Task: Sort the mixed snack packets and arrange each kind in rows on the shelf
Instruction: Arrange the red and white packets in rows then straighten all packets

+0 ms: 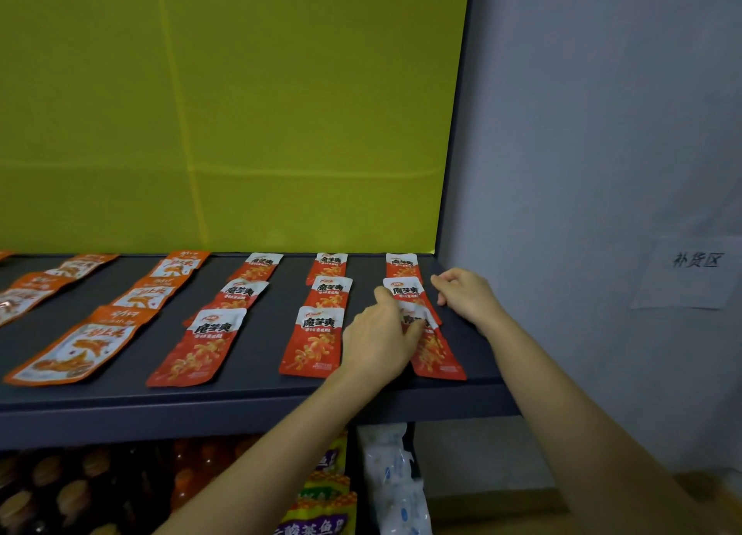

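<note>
Red snack packets lie flat in three rows on the dark shelf (257, 398), each row running front to back. My left hand (381, 338) rests on the front packet of the rightmost row (435, 354), fingers on its top edge. My right hand (465, 293) touches the shelf beside the middle packet of that row (403, 289), fingers curled, with nothing seen in it. Orange-and-white packets (76, 350) form two more rows at the left.
A yellow-green panel (241, 113) backs the shelf. A grey wall with a paper sign (694, 269) stands at the right. Below the shelf are bottles (80, 490), colourful packets (325, 502) and a white bag (397, 478).
</note>
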